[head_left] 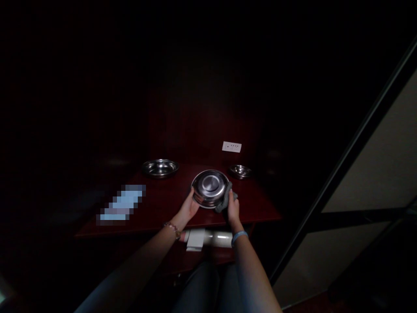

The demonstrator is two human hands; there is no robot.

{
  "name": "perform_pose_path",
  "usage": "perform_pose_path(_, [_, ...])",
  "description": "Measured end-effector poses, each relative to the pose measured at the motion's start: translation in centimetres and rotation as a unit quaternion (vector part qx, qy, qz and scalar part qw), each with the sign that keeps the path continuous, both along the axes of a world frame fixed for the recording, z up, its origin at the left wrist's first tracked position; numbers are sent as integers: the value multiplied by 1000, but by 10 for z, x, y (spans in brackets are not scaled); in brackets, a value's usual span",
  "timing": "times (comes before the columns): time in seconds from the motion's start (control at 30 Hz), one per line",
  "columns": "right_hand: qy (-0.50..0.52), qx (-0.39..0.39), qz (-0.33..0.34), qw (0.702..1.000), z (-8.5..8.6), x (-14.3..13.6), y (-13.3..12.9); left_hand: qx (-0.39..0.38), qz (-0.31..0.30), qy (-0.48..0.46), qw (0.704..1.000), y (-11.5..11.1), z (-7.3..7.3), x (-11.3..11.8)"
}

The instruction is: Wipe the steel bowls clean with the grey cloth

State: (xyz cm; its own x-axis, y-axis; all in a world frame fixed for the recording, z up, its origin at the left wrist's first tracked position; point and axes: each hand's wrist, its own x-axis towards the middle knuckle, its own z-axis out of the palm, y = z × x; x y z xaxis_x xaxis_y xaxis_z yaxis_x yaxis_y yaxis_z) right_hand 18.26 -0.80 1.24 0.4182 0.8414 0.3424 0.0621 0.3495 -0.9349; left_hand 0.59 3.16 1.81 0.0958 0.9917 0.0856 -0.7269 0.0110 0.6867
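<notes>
Above the dark red desk, a shiny metal bowl (210, 184) is tilted so that its round underside faces me. My left hand (189, 208) grips its lower left rim, with the thumb on the near side. On the other side, my right hand (233, 207) holds a grey cloth (224, 199) against the bowl's right edge. Most fingers of both hands are hidden behind the bowl and cloth.
A wide metal bowl (160, 168) stands at the back left of the desk (169, 204), and smaller metal bowls (240, 171) at the back right. A blurred-out bright rectangle (122, 203) lies left. Below the desk edge are a white roll (218, 238) and a white box (195, 239).
</notes>
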Motion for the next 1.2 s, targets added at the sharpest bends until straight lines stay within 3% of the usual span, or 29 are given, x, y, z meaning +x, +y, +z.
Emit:
perform_pose_path(0.13, [-3, -43, -9, 999, 4, -1, -2, -59, -5, -112, 992, 1, -4, 3])
perform_pose_path(0.27, [-18, -51, -25, 998, 6, -1, -3, -96, 46, -153, 982, 2, -7, 9])
perform_pose_path(0.47, [-50, -73, -46, 995, 8, -3, -5, -122, 157, -93, 976, -6, -8, 15])
perform_pose_path(0.6, [-71, -81, -61, 992, 11, -5, -7, -107, 152, -52, 981, -11, -8, 15])
perform_pose_path(0.8, [-147, -168, -192, 956, 11, -12, -10, -120, 186, -41, 974, -10, -8, 14])
perform_pose_path(1.0, [-183, -201, -260, 927, 12, -16, -14, -116, 183, -11, 976, -9, -10, 15])
perform_pose_path(1.2, [-180, -206, -316, 908, 11, -17, -13, -54, 246, 82, 964, -2, -17, 19])
